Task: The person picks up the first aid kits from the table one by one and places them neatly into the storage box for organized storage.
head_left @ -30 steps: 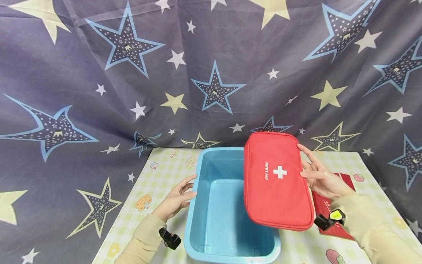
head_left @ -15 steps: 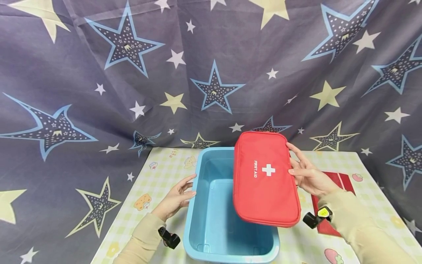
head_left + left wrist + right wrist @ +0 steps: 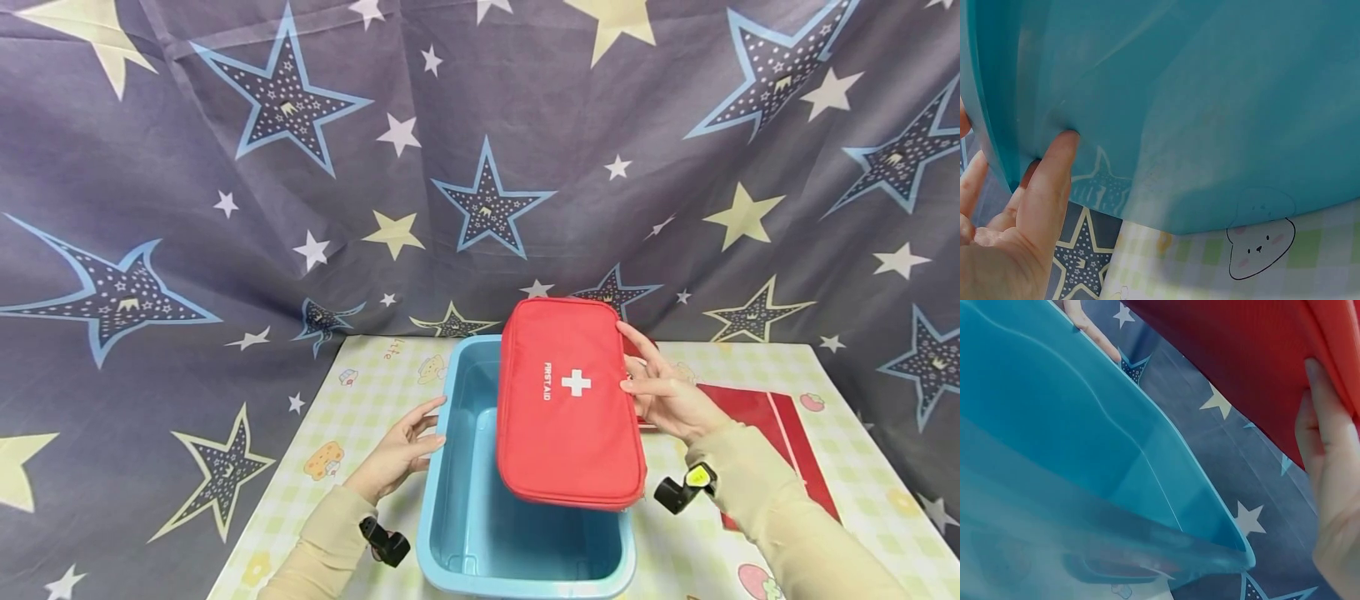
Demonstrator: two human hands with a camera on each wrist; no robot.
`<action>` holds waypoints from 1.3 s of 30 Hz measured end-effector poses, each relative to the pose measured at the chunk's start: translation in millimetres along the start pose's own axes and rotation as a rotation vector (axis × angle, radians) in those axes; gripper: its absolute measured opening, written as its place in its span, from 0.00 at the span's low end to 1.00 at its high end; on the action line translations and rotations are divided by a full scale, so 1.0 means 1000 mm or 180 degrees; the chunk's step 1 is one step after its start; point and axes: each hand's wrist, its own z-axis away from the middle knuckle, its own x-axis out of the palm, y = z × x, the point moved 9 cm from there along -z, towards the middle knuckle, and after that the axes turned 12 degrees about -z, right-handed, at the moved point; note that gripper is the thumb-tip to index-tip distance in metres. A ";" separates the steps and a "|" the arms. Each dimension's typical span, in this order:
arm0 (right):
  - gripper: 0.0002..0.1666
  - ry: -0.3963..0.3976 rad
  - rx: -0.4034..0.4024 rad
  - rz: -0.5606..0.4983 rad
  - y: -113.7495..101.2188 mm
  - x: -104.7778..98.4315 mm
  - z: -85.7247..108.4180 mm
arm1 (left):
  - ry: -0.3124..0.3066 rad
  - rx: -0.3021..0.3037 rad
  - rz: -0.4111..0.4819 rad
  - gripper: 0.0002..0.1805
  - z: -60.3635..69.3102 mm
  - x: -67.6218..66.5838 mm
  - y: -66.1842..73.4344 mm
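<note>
A red first aid bag (image 3: 573,450) with a white cross hangs tilted over the right part of a blue plastic bin (image 3: 525,586). My right hand (image 3: 667,396) grips the bag by its right edge, thumb on the front face and other fingers toward the back. In the right wrist view, fingertips press the bag's red fabric (image 3: 1254,369) above the bin's rim (image 3: 1175,434). My left hand (image 3: 397,454) touches the bin's left side with fairly straight fingers. Up close in the left wrist view, one digit of that hand (image 3: 1029,231) presses the outer blue wall (image 3: 1210,125).
A flat dark red item (image 3: 806,467) lies on the table right of the bin, partly under the right forearm. Part of another red thing (image 3: 651,345) shows behind the right hand. The checked tablecloth (image 3: 375,400) meets a star-patterned curtain (image 3: 337,208) at the back.
My right hand has carried the first aid bag leftward, farther over the bin. The red items at the right have become more visible. My left hand and the bin have stayed put.
</note>
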 end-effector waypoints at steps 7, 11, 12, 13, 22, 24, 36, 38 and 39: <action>0.48 0.0149 0.0006 0.0012 0.007 -0.001 -0.006 | 0.0023 -0.0001 -0.0031 0.37 0.001 0.000 0.001; 0.48 0.0227 0.0052 0.0089 0.012 -0.002 -0.009 | 0.0016 0.0005 -0.0039 0.37 0.001 0.000 0.001; 0.48 0.0261 0.0067 0.0115 0.013 -0.002 -0.010 | 0.0011 0.0007 -0.0039 0.37 0.001 0.000 0.001; 0.48 0.0295 0.0084 0.0117 0.015 -0.003 -0.011 | 0.0008 0.0013 -0.0041 0.37 0.001 0.000 0.002; 0.51 0.0794 0.0290 0.0263 0.031 -0.009 -0.017 | 0.0011 -0.0002 -0.0019 0.37 0.002 0.001 0.002; 0.51 0.0920 0.0352 0.0337 0.035 -0.012 -0.018 | 0.0018 -0.0008 -0.0010 0.37 0.002 0.001 0.001; 0.49 0.1588 0.0716 0.0936 0.063 -0.028 -0.023 | 0.0000 0.0025 0.0003 0.37 0.002 0.001 0.002; 0.48 0.1660 0.0744 0.0995 0.066 -0.029 -0.023 | 0.0001 0.0021 0.0004 0.37 0.002 0.001 0.002; 0.48 0.1687 0.0757 0.1016 0.067 -0.029 -0.023 | 0.0006 0.0014 0.0008 0.37 0.002 0.001 0.002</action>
